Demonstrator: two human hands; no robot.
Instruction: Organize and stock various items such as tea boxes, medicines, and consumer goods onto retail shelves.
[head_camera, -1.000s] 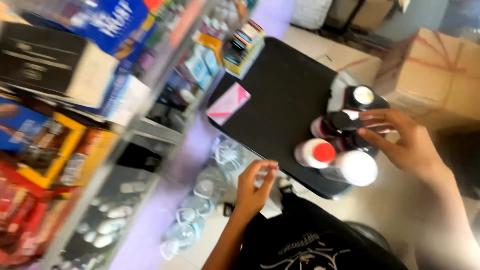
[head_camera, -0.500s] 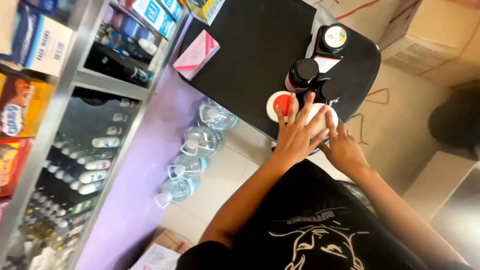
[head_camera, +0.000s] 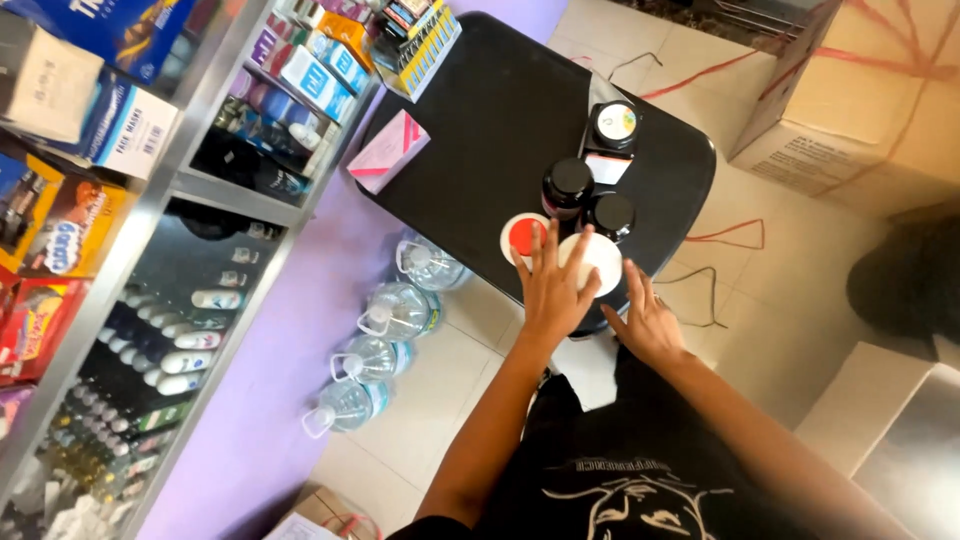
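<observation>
Black table beside shop shelves

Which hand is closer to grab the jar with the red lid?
Probably the left hand: its fingers already lie across the red lid. The right hand rests apart, past the white lid, near the black table edge.

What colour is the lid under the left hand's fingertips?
Red with a white rim: the lid under the left hand, seen in the head view.
</observation>
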